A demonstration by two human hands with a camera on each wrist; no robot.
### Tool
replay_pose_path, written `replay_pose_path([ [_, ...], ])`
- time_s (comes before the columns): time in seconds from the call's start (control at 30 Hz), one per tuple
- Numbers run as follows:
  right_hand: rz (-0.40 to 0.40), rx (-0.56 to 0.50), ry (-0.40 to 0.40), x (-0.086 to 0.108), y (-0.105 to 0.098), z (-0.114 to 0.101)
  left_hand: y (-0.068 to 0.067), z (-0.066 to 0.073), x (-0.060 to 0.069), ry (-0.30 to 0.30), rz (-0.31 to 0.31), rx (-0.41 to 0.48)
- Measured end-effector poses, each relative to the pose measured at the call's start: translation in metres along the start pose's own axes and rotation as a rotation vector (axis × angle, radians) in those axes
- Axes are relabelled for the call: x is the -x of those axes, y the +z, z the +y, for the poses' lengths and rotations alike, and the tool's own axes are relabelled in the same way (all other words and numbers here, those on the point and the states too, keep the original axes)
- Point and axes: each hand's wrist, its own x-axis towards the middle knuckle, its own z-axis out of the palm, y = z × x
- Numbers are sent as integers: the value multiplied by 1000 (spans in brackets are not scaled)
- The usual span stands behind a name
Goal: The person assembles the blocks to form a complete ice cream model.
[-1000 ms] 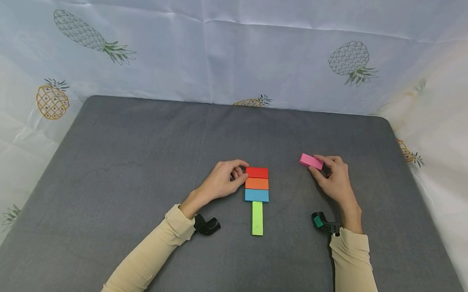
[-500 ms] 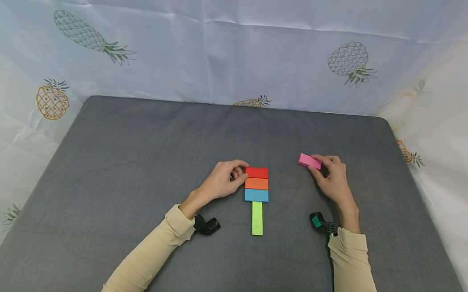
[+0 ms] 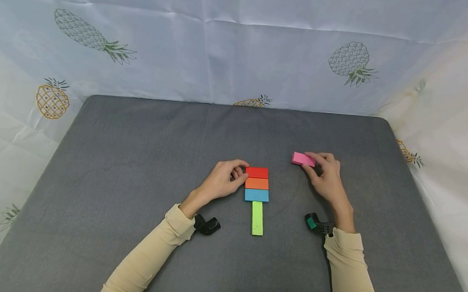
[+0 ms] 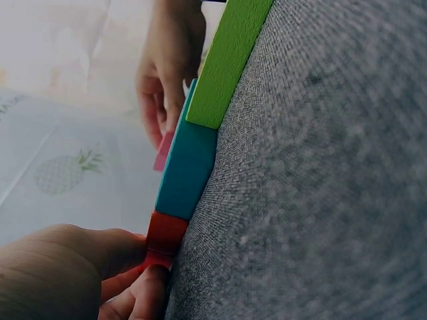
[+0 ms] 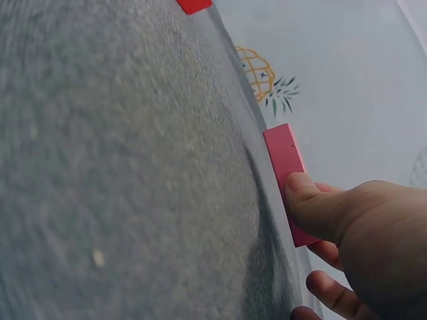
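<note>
A red block [image 3: 257, 172], an orange block [image 3: 256, 183] and a blue block [image 3: 257, 195] lie flat, edge to edge. Below the blue one a light green block [image 3: 257, 219] points toward the front. My left hand [image 3: 225, 179] pinches the left end of the red block between thumb and forefinger; its thumb is close to the orange block. To the right and farther back, my right hand [image 3: 327, 176] pinches a pink block [image 3: 302, 159] near its right end. In the right wrist view the thumb presses on the face of the pink block [image 5: 285, 157].
Grey cloth covers the table [image 3: 137, 149]. A white sheet [image 3: 263, 63] printed with pineapples hangs behind it and at the sides. Black camera mounts sit on the left wrist [image 3: 207, 225] and the right wrist [image 3: 318, 224].
My right hand has moved a little to the left and slightly back with the pink block in its fingers. My left hand and the other blocks stay in place.
</note>
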Motion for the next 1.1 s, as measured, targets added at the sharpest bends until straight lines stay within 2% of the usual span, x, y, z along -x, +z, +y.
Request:
replay_pose_path([
  [0.57,-29,-27,-21,-3,18,-20,0,0,0,4,-2,1],
  [1.1,-49,24,-35,-2,39,-39,-1,2,-1,-16,-10,-1],
])
